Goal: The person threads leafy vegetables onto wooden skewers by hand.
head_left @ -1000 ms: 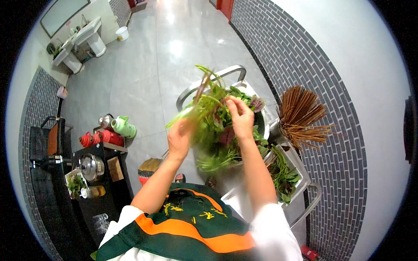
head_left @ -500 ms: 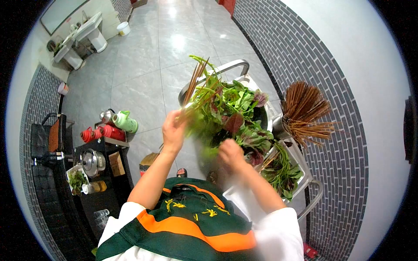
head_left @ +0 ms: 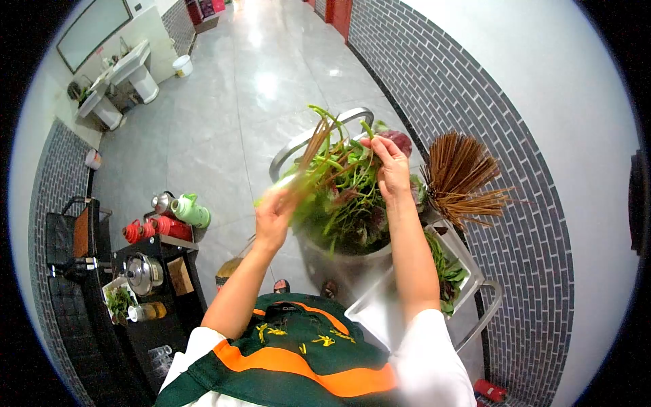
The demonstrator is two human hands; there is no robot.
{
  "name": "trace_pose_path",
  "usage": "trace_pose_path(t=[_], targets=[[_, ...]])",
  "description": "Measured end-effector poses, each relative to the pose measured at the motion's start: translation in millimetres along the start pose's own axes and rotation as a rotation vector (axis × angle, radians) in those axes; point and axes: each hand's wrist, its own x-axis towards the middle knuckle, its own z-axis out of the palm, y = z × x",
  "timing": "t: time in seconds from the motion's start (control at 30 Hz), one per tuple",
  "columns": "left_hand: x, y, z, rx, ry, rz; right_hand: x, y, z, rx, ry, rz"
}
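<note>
Glossy grey floor (head_left: 203, 142) beside grey brick wall (head_left: 471, 115)

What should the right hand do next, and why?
Maybe the right hand should bring its green stem across to the left hand, because it seems to pinch that stem apart from the left, which holds thin brown sticks.

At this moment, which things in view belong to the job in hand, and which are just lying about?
Likely the job:
left hand
right hand
leafy greens
held sticks
bundled sticks

Seemingly just lying about:
green flask
red flasks
white bucket
</note>
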Motion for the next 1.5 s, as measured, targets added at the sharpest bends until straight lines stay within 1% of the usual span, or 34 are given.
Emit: trace_pose_path(t=[0.07, 0.1, 0.13, 0.2, 0.4, 0.57, 0.67, 0.77, 0.83, 1.0, 1.07, 1.13, 1.2, 1.23, 1.27, 1.37, 1.43, 1.47, 1.5], targets=[[1.1, 5.7, 8.8, -0.085, -0.017, 0.007, -2.0, -0.6, 6.4, 0.052, -0.02, 0.059], [1.7, 18.2, 11.4, -0.061, -0.031, 0.013, -3.4, -1.3, 9.8, 0.052, -0.012, 0.08], [2.4, 15.8, 12.3, -0.062, -0.03, 0.015, -5.8, -2.4, 12.4, 0.052, -0.014, 0.079], [2.7, 7.3, 15.2, 0.034, -0.025, 0.01, -10.9, -6.1, 16.1, 0.148, -0.028, 0.149], [2.6, 0.2, 17.5, 0.073, -0.015, 0.044, -11.5, -2.3, 9.1, 0.227, -0.026, 0.147], [0.4, 4.7, 20.8, 0.067, -0.004, 0.013, -14.6, -4.9, 10.2, 0.239, -0.018, 0.162], [-0.7, 7.3, 21.7, 0.051, 0.004, 0.008, -14.9, -4.1, 8.8, 0.273, -0.042, 0.212], [-2.4, 6.2, 22.2, 0.005, 0.006, 0.007, -16.4, -3.7, 10.0, 0.238, -0.045, 0.211], [-2.5, 5.8, 22.6, -0.039, 0.003, -0.001, -16.9, -5.0, 9.2, 0.177, -0.075, 0.279], [-2.7, 4.6, 23.6, -0.028, 0.02, 0.025, -18.3, -2.4, 9.7, 0.172, -0.089, 0.281], [-3.2, 6.0, 24.8, -0.022, 0.018, 0.016, -19.4, -3.2, 12.4, 0.07, -0.072, 0.28], [-3.4, 5.2, 25.5, -0.016, 0.018, 0.007, -19.1, -2.0, 13.6, 0.047, -0.07, 0.247], [-4.6, -0.8, 26.9, 0.021, 0.038, 0.04, -19.3, -0.6, 14.0, -0.151, -0.089, 0.19], [-2.9, -4.1, 27.9, 0.021, 0.037, 0.042, -24.6, 6.6, 16.6, -0.291, -0.087, 0.254], [-1.3, -7.4, 29.0, 0.035, 0.04, 0.036, -28.1, 11.2, 19.2, -0.217, -0.05, 0.218], [3.4, -6.7, 31.3, 0.045, 0.054, 0.027, -22.3, 18.5, 12.9, -0.229, -0.015, 0.188], [5.1, -2.5, 28.9, 0.046, 0.053, 0.024, -17.8, 21.4, 9.1, -0.832, -0.136, -0.467], [4.8, 0.0, 26.7, 0.096, 0.029, -0.029, -18.6, 23.4, 5.6, -0.833, -0.129, -0.467], [4.7, 0.8, 25.4, 0.146, 0.004, -0.082, -21.0, 21.5, 5.7, -0.782, -0.12, -0.294]])
